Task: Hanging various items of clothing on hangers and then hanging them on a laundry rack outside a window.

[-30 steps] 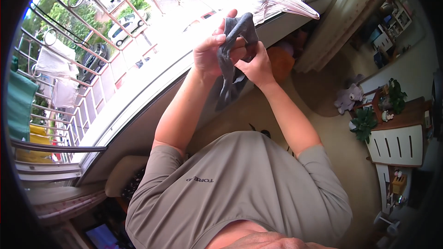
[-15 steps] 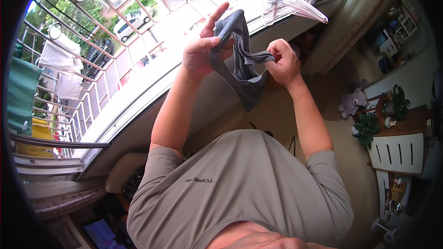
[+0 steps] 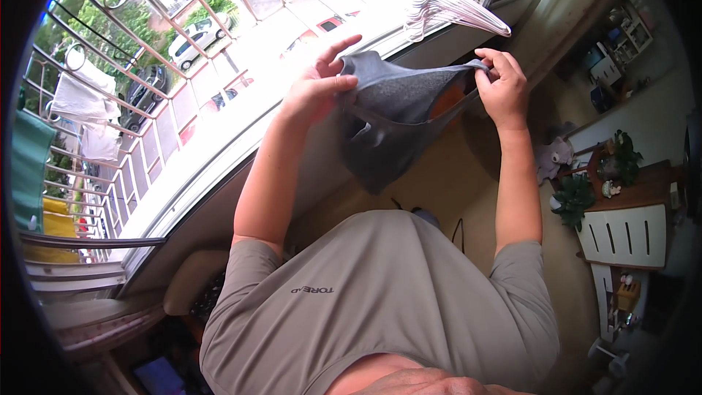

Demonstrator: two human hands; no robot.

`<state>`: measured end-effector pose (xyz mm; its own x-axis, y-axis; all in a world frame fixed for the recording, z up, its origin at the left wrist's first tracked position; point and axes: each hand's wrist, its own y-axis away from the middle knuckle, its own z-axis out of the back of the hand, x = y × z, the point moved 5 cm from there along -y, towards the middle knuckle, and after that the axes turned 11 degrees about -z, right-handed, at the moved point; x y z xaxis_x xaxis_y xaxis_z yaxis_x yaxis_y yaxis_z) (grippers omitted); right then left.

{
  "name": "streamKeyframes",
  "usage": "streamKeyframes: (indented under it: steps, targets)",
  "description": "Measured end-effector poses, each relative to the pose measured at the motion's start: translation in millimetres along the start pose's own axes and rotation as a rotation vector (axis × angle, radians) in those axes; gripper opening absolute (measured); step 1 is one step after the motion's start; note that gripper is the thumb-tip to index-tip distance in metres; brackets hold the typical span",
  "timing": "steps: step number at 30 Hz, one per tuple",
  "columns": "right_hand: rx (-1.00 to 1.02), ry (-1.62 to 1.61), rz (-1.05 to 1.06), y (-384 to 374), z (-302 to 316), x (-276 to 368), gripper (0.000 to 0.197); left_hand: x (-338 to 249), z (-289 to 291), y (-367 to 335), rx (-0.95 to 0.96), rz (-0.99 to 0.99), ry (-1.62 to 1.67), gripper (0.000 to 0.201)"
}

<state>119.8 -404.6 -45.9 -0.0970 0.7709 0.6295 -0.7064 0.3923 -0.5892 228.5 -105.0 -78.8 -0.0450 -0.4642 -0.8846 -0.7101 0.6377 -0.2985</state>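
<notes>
A dark grey piece of clothing, apparently a pair of underpants (image 3: 387, 117), hangs stretched between my two hands in front of the window ledge. My left hand (image 3: 316, 89) grips its left edge with the thumb on top, the index finger pointing up and away; the other fingers are partly behind the cloth. Between thumb and fingers, my right hand (image 3: 504, 91) pinches the upper right end of the band. An opening gapes in the fabric near the right hand, and something orange shows through it. The lower part droops loosely.
White hangers (image 3: 457, 16) lie bunched on the bright window ledge beyond my right hand. Metal window bars (image 3: 157, 11) run along the far left, with white clothes (image 3: 84, 99) and a green cloth (image 3: 31, 168) hanging there. A curtain (image 3: 537, 36) and a plant (image 3: 574, 201) are right.
My right hand has moved right and slightly up, pulling the underpants wider. They were bunched and twisted before and are spread out now. My left hand has come down a little.
</notes>
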Motion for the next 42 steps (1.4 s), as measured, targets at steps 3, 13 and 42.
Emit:
streamKeyframes:
  steps: [3,13,42]
  targets:
    - [-0.078,0.016,0.012,-0.4,0.7,-1.7,0.028,37.4,-0.1,17.7,0.046,0.255,0.046,0.070]
    - [0.237,-0.355,0.008,-52.6,-13.0,-65.0,0.021,117.2,-14.1,40.7,-0.047,0.610,-0.040,0.047]
    - [0.386,-0.087,-0.105,-201.5,-63.1,-237.5,0.017,119.4,-96.9,26.9,-0.818,0.099,-0.136,0.048]
